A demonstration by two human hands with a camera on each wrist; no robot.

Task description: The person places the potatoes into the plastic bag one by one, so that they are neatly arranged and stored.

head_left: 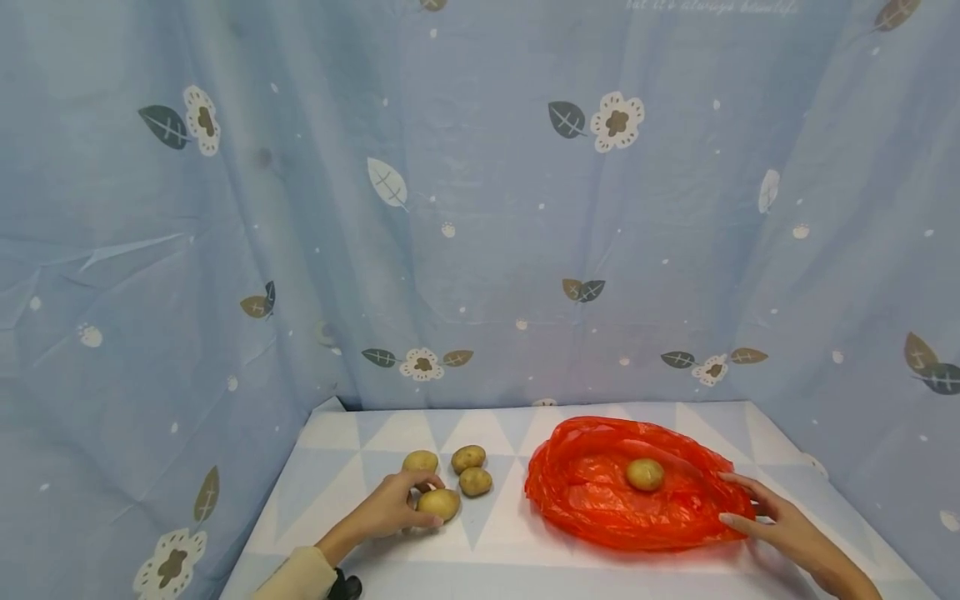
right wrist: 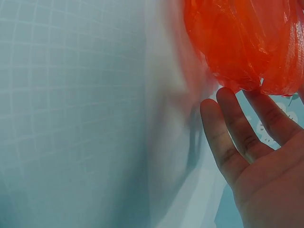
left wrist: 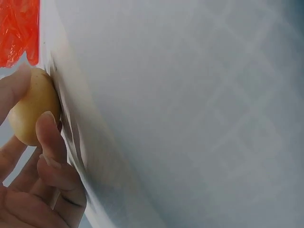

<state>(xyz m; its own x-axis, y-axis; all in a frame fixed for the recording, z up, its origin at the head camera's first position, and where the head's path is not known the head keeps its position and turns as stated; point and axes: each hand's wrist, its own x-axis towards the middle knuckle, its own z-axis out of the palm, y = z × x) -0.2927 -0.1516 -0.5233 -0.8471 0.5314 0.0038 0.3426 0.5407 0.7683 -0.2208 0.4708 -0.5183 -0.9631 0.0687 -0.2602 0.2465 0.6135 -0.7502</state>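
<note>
My left hand (head_left: 397, 502) holds a yellow potato (head_left: 438, 504) between thumb and fingers, low over the table at the left. The left wrist view shows the fingertips round this potato (left wrist: 35, 107). Just behind it lie a potato (head_left: 420, 461), another potato (head_left: 468, 458) and a smaller potato (head_left: 476, 482). On the right, a red plastic bag (head_left: 585, 532) lies spread open with a potato (head_left: 645, 474) inside. At the bag's right end, my right hand (head_left: 787, 525) touches the rim, thumb and fingers spread apart. Its fingers (right wrist: 237, 126) look nearly straight beneath the red plastic.
The table (head_left: 510, 567) has a cover of white and pale blue triangles. A blue curtain (head_left: 487, 250) printed with flowers and leaves hangs behind it and along both sides. A dark object (head_left: 345, 586) shows by the left sleeve (head_left: 300, 575).
</note>
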